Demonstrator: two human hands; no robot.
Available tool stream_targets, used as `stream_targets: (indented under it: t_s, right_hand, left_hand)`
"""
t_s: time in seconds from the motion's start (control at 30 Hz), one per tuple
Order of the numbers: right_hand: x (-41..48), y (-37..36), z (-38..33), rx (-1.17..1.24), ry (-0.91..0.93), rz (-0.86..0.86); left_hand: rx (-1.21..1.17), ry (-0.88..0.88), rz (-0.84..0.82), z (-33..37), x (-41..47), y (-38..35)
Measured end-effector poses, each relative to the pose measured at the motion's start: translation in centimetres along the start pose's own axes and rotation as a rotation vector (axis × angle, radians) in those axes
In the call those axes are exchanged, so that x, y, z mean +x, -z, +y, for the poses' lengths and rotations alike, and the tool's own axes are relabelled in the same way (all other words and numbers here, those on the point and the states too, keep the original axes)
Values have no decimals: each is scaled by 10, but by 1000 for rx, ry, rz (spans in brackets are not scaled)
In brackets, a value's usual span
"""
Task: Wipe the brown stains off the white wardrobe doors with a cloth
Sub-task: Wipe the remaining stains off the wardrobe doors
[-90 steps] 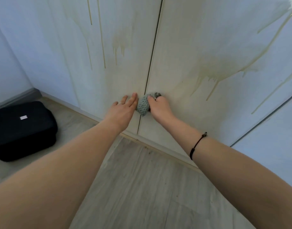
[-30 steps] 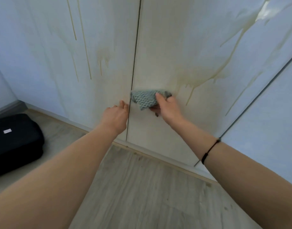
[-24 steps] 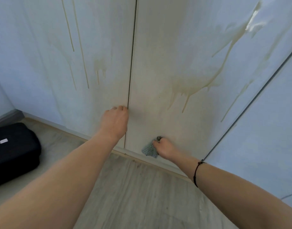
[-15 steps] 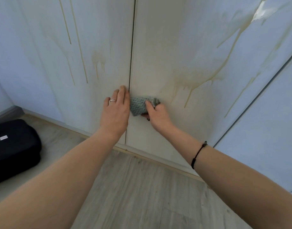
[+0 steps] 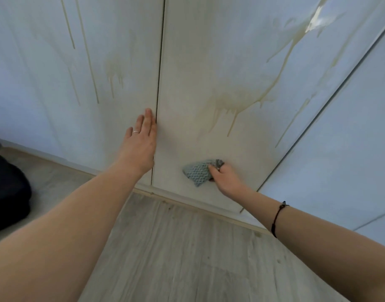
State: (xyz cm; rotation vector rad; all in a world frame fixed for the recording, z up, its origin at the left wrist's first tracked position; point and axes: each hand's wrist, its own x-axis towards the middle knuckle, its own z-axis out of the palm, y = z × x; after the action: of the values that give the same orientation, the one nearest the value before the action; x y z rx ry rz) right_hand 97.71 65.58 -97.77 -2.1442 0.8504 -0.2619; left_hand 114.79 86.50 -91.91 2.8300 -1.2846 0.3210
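Note:
Two white wardrobe doors meet at a vertical gap. My left hand (image 5: 141, 138) lies flat with straight fingers on the left door (image 5: 56, 83), right beside the gap. My right hand (image 5: 225, 178) grips a grey-blue knitted cloth (image 5: 197, 172) and holds it against the lower part of the right door (image 5: 209, 51). A brown stain (image 5: 233, 103) with drips running down sits above the cloth. Thin brown streaks (image 5: 87, 51) and a smaller drip patch (image 5: 114, 68) mark the left door.
A black case (image 5: 6, 195) lies on the floor at the left edge. Grey wood-look floor (image 5: 176, 258) stretches below the doors. Another white door panel (image 5: 350, 149) stands to the right, with streaks near its edge.
My right hand has carried the cloth down and to the right, from beside the gap to low on the right door. My left hand stays flat at the gap.

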Motion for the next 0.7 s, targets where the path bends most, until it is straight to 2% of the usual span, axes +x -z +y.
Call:
stream_targets:
  t_s: [0.07,0.13,0.23,0.33,0.43,0.47,0.6,0.63,0.7]
  right_hand:
    - [-10,-1,31,-195,-134,-112]
    - [-17,1,49,-285,-246,-152]
    - [-11,3,30,-257,-173,-65]
    - [2,2,-19,-44,13,108]
    - [7,7,-27,309,69,117]
    - [1,6,-15,302,37,111]
    - [-26,10,54,-72,-305,13]
    - [-26,13,59,-100,-345,0]
    - [-21,16,47,-54,-308,95]
  left_hand:
    - [-2,-15,-9,-2,0,3]
    - [-19,-31,-17,-6,1,2]
    - [-14,-45,-12,-11,1,-1]
    - [-22,-44,2,-10,1,-5]
    - [-34,-30,0,-5,1,-4]
    - [-33,-27,0,-4,1,-3]
    - [-20,-12,-28,-2,1,5]
    - [-13,-9,-33,-2,1,6]
    - [8,-6,-37,0,1,7]
